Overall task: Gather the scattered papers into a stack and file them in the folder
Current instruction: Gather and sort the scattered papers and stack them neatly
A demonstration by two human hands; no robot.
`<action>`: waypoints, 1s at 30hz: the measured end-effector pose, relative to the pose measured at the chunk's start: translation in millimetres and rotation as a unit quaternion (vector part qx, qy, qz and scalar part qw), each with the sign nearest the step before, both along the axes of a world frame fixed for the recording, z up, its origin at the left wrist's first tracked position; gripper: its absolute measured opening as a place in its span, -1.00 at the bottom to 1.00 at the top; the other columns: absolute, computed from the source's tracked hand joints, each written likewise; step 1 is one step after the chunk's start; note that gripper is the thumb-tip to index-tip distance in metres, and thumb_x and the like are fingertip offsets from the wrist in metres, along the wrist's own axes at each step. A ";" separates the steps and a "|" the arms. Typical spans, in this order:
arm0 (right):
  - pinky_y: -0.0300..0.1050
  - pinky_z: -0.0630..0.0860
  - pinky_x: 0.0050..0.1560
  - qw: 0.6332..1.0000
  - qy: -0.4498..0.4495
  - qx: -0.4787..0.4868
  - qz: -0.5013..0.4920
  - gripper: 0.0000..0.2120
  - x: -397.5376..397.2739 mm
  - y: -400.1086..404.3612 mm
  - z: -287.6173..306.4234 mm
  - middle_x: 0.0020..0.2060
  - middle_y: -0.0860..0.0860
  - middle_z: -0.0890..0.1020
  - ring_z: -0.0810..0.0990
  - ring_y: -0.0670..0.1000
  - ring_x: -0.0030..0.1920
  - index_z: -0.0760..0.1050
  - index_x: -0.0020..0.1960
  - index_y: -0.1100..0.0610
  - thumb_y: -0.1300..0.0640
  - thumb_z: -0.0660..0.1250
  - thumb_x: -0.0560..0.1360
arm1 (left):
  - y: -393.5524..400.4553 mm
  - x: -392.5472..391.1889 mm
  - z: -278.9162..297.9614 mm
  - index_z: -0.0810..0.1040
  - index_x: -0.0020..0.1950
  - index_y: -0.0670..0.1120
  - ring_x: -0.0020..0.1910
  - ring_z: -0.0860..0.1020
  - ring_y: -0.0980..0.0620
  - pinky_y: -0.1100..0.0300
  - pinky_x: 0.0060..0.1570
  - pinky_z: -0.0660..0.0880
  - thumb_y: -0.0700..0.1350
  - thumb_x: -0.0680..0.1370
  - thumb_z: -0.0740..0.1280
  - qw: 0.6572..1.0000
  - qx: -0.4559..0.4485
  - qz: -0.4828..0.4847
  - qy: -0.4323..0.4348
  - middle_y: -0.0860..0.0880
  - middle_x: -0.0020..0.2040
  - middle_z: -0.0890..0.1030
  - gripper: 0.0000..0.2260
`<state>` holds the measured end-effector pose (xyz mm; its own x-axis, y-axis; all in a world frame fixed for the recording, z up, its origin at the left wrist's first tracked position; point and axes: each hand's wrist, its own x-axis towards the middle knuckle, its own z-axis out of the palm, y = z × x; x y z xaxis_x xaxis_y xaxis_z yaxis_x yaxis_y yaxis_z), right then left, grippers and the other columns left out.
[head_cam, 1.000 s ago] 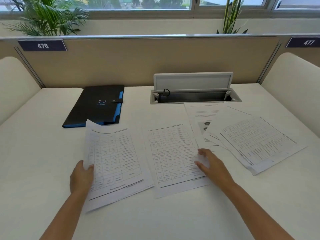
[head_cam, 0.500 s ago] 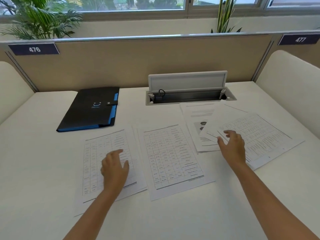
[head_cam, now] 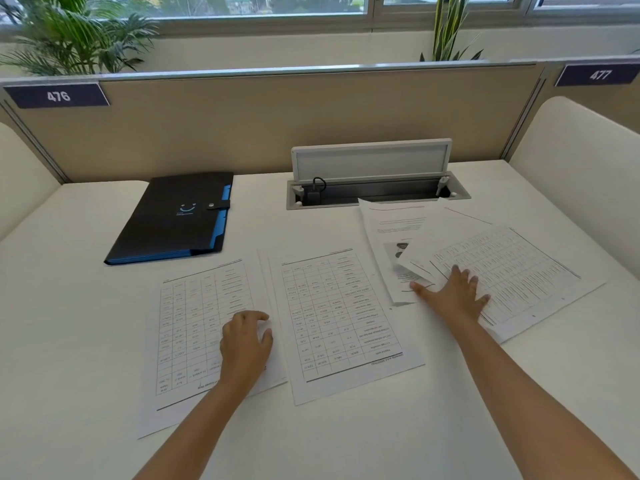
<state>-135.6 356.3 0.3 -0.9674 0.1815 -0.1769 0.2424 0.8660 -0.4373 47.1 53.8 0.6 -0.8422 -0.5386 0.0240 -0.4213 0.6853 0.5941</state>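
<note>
Printed sheets lie spread over the white desk (head_cam: 69, 341). A left table sheet (head_cam: 194, 327) has my left hand (head_cam: 247, 341) resting on its right edge, fingers curled, gripping nothing. A middle table sheet (head_cam: 339, 317) lies untouched between my hands. At the right, a text sheet (head_cam: 391, 237) lies under a big table sheet (head_cam: 519, 275); my right hand (head_cam: 453, 296) presses flat on that pile with fingers spread. The black folder (head_cam: 173, 220) with blue edges lies shut by its snap strap at the back left, apart from both hands.
An open cable box (head_cam: 374, 192) with a raised lid sits in the desk behind the papers. A beige partition (head_cam: 277, 123) closes the back, with cream side panels left and right. Plants stand behind it.
My left hand went from the left sheet's left edge across to its right edge. My right hand left the middle sheet and landed flat on the right pile. The left sheet now lies flat.
</note>
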 end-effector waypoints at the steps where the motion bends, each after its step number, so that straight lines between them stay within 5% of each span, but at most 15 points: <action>1: 0.30 -0.22 0.42 1.000 0.006 -0.003 -0.005 0.02 0.4 1.0 0.0 0.53 0.14 -0.01 -0.13 0.12 0.52 -0.09 0.51 0.15 -0.39 0.28 0.33 | -0.3 0.6 -0.7 0.49 0.16 -0.06 0.23 0.35 -0.10 0.03 0.17 0.34 -0.17 0.51 0.29 1.000 0.000 -0.001 -0.002 -0.08 0.23 0.46 -0.77; 14: 0.40 -0.11 0.37 0.997 0.023 -0.025 -0.075 -0.33 4.3 0.4 13.0 0.42 0.12 0.31 0.17 0.14 0.47 0.19 0.43 0.06 -0.25 0.22 0.45 | 2.3 -1.7 5.3 0.48 0.14 -0.03 0.25 0.31 -0.08 0.07 0.16 0.31 -0.16 0.53 0.26 0.999 0.034 -0.006 0.005 -0.06 0.23 0.44 -0.81; 19: 0.22 0.21 0.33 0.995 0.049 0.000 -0.084 -0.60 5.6 8.1 22.6 0.15 0.19 0.56 0.48 0.22 0.18 0.36 0.33 0.07 0.19 0.21 0.50 | 3.2 -0.5 8.9 0.47 0.13 -0.02 0.28 0.29 -0.07 0.05 0.19 0.30 -0.15 0.54 0.25 0.999 0.049 -0.012 0.007 -0.06 0.25 0.44 -0.82; 24: 0.32 0.43 0.17 0.976 0.209 -0.032 -0.048 -0.70 27.3 1.9 44.3 -0.14 0.24 0.66 0.57 0.26 -0.16 0.52 0.13 0.16 0.36 0.12 0.51 | 5.2 -5.5 16.0 0.50 0.15 -0.09 0.29 0.35 -0.09 0.06 0.24 0.30 -0.16 0.55 0.25 0.996 0.088 -0.006 0.030 -0.09 0.23 0.47 -0.81; 28: 0.18 0.26 0.41 0.941 0.316 -0.098 0.074 -0.53 65.3 -29.8 49.1 0.10 0.13 0.65 0.62 0.16 0.08 0.53 0.22 0.09 0.49 0.19 0.44 | 15.4 -9.6 29.9 0.50 0.12 -0.12 0.14 0.50 -0.06 0.24 -0.01 0.39 -0.06 0.58 0.22 0.976 0.188 0.020 0.108 -0.04 0.06 0.54 -0.80; 30: 0.12 0.28 0.40 0.922 0.327 -0.126 0.166 -0.45 88.2 -46.9 46.1 0.17 0.09 0.60 0.56 0.11 0.22 0.53 0.22 0.11 0.57 0.20 0.37 | 22.0 -15.1 42.1 0.49 0.11 -0.10 0.10 0.53 -0.05 0.20 -0.04 0.45 0.06 0.58 0.16 0.946 0.314 0.018 0.080 -0.06 0.07 0.57 -0.72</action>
<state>-47.4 309.4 46.4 -0.8772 -0.1119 0.4669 -0.4046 0.6957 -0.5935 32.0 75.8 42.7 -0.8361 -0.5168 -0.1840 -0.3071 0.1630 0.9376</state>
